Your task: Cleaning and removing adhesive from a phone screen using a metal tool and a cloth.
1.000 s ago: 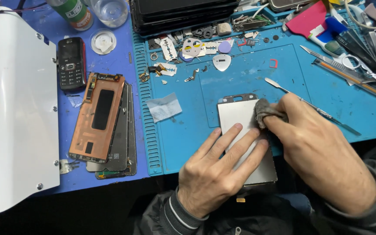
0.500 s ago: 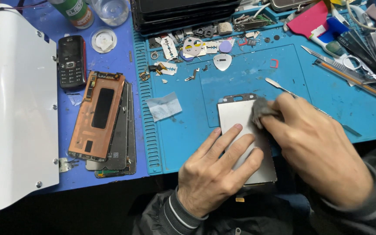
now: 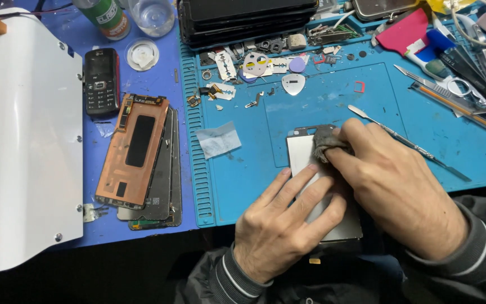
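Note:
A pale phone screen panel (image 3: 302, 155) lies flat on the blue work mat (image 3: 243, 180) near its front edge. My left hand (image 3: 285, 225) presses flat on the panel's lower half with fingers spread. My right hand (image 3: 397, 188) pinches a small grey cloth (image 3: 324, 141) against the panel's upper right corner. Most of the panel is hidden under both hands.
A copper-backed display (image 3: 136, 149) lies on a stack of panels at the left, beside an old black keypad phone (image 3: 101, 81) and a white machine (image 3: 23, 141). A thin metal spudger (image 3: 409, 143) lies right of my hand. Small parts, picks and tools crowd the mat's back and right.
My right hand has slid the grey cloth leftwards along the top of the panel. The left hand has stayed pressed on the panel.

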